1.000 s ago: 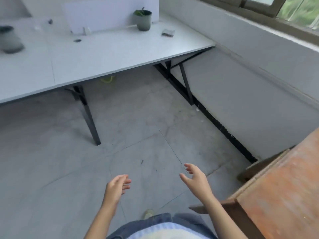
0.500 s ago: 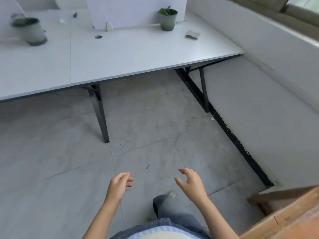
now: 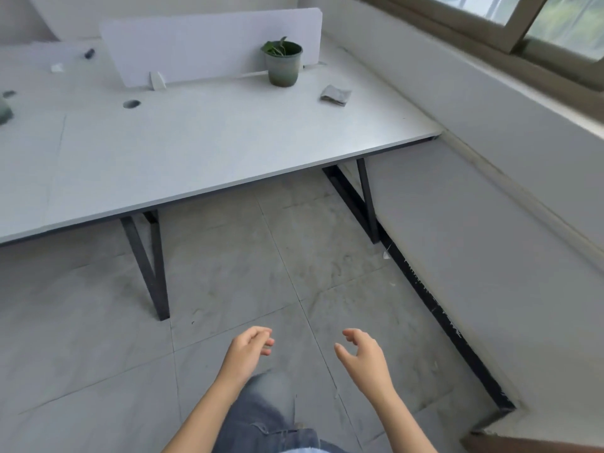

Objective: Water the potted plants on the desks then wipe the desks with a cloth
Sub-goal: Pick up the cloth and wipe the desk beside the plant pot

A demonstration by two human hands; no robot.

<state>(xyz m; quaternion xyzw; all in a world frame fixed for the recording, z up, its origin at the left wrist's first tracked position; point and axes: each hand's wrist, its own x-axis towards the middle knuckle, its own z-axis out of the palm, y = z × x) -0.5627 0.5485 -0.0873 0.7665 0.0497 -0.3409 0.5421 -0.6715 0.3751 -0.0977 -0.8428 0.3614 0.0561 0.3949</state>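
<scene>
The potted plant is seen upright at the far right of the white worktop, a folded cloth just beside it, well ahead of both empty, loosely spread hands, the right hand nearer than the left hand.

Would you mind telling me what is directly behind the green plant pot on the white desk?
Right behind the green plant pot stands the white divider panel, mounted upright on the desk. The panel hides whatever lies beyond it, and the pot covers the panel's base there.
</scene>
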